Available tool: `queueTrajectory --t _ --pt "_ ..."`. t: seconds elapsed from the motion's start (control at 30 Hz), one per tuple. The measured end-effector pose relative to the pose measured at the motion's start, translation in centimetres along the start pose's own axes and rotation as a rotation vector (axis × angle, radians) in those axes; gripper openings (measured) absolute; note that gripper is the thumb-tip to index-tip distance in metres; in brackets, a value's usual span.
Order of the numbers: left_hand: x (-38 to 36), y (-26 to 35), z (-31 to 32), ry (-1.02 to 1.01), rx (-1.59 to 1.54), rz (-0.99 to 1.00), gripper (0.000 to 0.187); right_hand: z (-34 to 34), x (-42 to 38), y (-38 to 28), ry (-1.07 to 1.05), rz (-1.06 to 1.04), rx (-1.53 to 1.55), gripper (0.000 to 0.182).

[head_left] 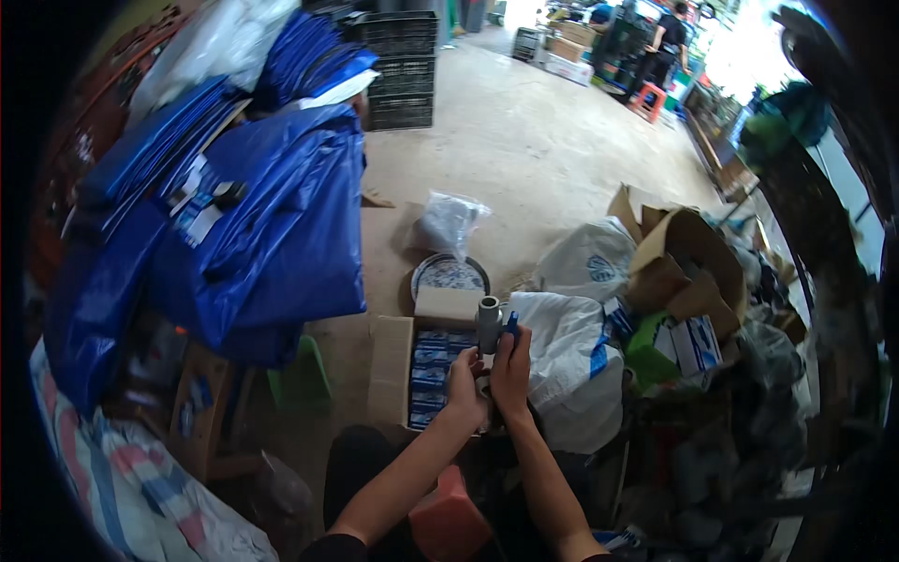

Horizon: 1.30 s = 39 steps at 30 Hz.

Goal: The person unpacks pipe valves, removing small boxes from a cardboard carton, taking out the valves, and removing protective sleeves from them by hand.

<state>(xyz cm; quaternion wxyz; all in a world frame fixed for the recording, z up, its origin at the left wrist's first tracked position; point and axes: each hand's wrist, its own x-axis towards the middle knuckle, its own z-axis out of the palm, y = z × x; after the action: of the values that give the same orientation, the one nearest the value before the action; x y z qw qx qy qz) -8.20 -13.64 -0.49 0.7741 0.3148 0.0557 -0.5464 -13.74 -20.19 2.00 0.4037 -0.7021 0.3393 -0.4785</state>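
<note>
In front of me, over an open cardboard box (389, 370), I hold up a grey tubular fitting (488, 328) with a round open end facing upward. My left hand (464, 379) is closed around its lower part. Just beside it, my right hand (509, 370) is closed on a slim blue piece (512, 324) that sticks up past the fingers. Whether the blue piece is joined to the fitting cannot be made out. Rows of small blue-and-white boxes (430, 377) fill the cardboard box beneath. My fingers hide the lower end of the fitting.
Blue tarpaulin (281, 215) is heaped at left, near stacked black crates (401, 80). A clear plastic bag (451, 223) lies behind a round patterned tin (450, 273). White sacks (567, 347) and torn cardboard (688, 262) crowd the right. A person (663, 47) stands far back by a red stool (648, 101).
</note>
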Motion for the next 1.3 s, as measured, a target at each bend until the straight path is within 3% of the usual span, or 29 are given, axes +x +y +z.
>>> queueTrajectory --t 0.07,0.13,0.2,0.33,0.43,0.57,0.67,0.73,0.87,0.93,0.97,1.0,1.07,1.2,1.23,1.3 --pt "-3.4 -3.0 1.7 0.047 -0.132 0.024 0.025 -3.0 -0.7 1.1 -0.038 0.026 -0.035 0.024" --pt "-4.3 -4.7 4.0 0.255 -0.142 -0.063 0.026 -7.8 0.7 -2.8 -0.149 0.162 0.005 0.031" --pt "-5.4 -5.5 4.1 0.072 -0.008 -0.049 0.027 -8.2 1.6 -2.2 -0.136 0.137 0.036 0.031" --pt "-6.6 -6.0 3.7 -0.111 0.269 -0.226 0.022 -9.5 2.4 -3.5 -0.184 0.218 0.039 0.030" --pt "-7.4 -4.2 4.9 -0.125 0.677 -0.247 0.026 -9.2 2.6 -2.4 -0.138 -0.016 0.001 0.026" --pt "-8.5 -0.9 6.2 -0.189 1.136 -0.104 0.029 -9.1 2.6 -2.0 -0.142 -0.105 -0.072 0.025" --pt "-7.4 -1.3 3.9 -0.327 0.911 -0.251 0.029 -9.7 3.0 -3.0 -0.203 0.060 -0.031 0.029" --pt "-7.6 -0.8 3.9 -0.434 0.773 -0.315 0.030 -9.2 3.1 -2.7 -0.159 0.059 0.024 0.031" --pt "-7.6 3.3 2.4 -0.254 0.907 -0.216 0.030 -7.4 2.9 -1.7 -0.041 0.067 0.143 0.027" --pt "-7.5 2.6 -4.3 -0.291 0.617 0.101 0.035 -7.0 2.1 -3.6 -0.070 0.352 0.389 0.027" --pt "-7.3 2.0 -5.5 -0.292 0.661 0.213 0.037 -6.8 1.7 -4.3 -0.087 0.488 0.502 0.027" --pt "-7.1 1.4 -6.7 -0.285 0.707 0.327 0.039 -6.1 1.4 -4.5 -0.076 0.492 0.522 0.028" --pt "-6.9 0.4 -7.3 -0.190 1.207 0.463 0.041 -5.4 0.9 -4.2 -0.086 0.439 0.487 0.029" --pt "-6.7 -0.8 -10.0 -0.119 0.630 0.336 0.036 -5.6 1.2 -5.5 -0.042 0.508 0.602 0.030" --pt "-10.2 1.3 -4.1 -0.098 0.404 0.236 0.034 -6.0 1.4 -5.9 -0.047 0.545 0.639 0.030" --pt "-11.0 2.8 0.5 -0.371 0.029 0.081 0.029 -7.1 1.6 -6.3 -0.055 0.617 0.712 0.031"
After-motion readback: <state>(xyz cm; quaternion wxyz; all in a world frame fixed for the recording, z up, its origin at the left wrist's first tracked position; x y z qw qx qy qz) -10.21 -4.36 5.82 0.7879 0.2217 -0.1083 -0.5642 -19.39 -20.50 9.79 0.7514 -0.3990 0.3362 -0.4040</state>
